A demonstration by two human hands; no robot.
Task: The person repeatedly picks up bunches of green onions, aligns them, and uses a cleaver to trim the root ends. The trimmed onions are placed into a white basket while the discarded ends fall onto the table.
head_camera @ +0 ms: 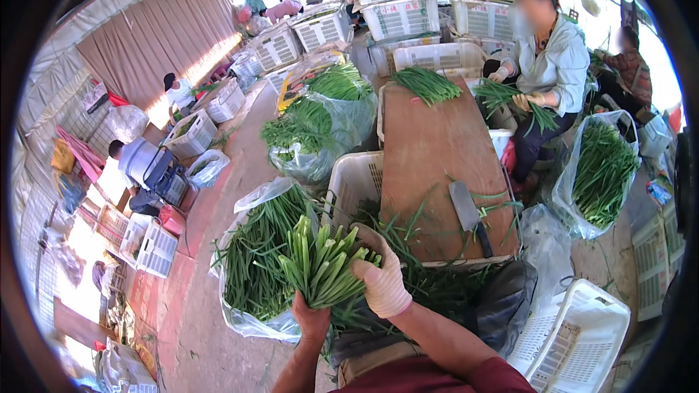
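Note:
A bundle of green garlic chives [322,265] is held over my lap, its pale cut ends fanned upward. My bare left hand [312,316] grips it from below. Wearing a ribbed whitish glove, my right hand [385,278] closes around stalks on the bundle's right side. Directly left of the bundle, an open clear plastic bag [259,330] is packed with more chives [254,267]. A wooden board [431,164] lies before me across white crates. On its near end rests a cleaver [464,207] with a dark handle, among loose leaves.
Across the board sits a co-worker [551,65] holding chives. A chive bunch [426,84] lies on the board's far end. Bagged chives stand left [322,125] and right [606,169]. A white plastic crate [581,333] is at my lower right. Stacked crates [401,16] rise behind.

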